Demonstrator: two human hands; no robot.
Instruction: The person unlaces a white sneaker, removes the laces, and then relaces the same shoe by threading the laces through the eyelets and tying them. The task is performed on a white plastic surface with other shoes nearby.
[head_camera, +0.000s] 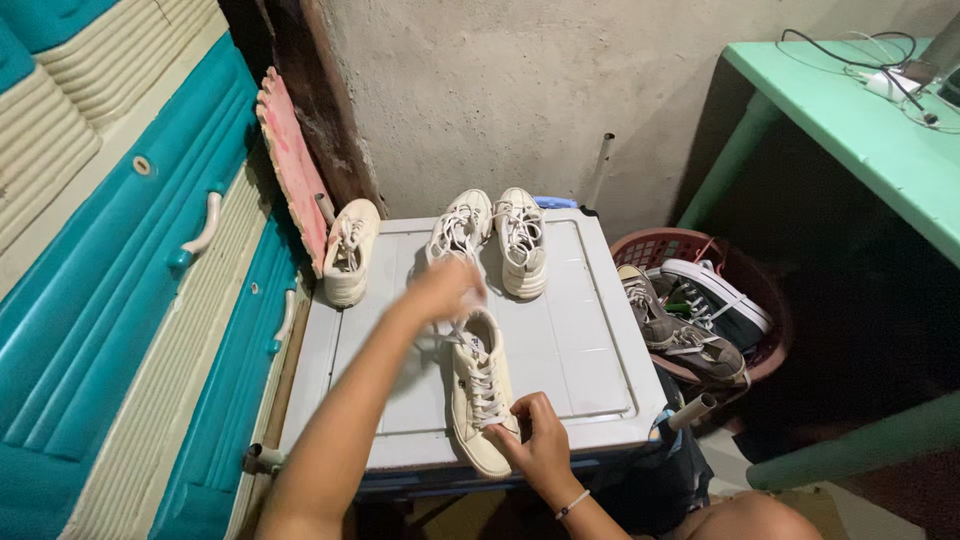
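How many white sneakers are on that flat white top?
4: one under both hands near the front, a pair at the back, one on its side at the back left. None seem hidden.

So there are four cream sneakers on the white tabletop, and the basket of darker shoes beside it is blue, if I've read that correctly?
Not quite: the basket is red, not blue, as the head view shows. The rest holds: four cream sneakers sit on the white tabletop, the nearest one under both hands, left hand at its heel end, right hand at its toe, with darker shoes in the basket beside it.
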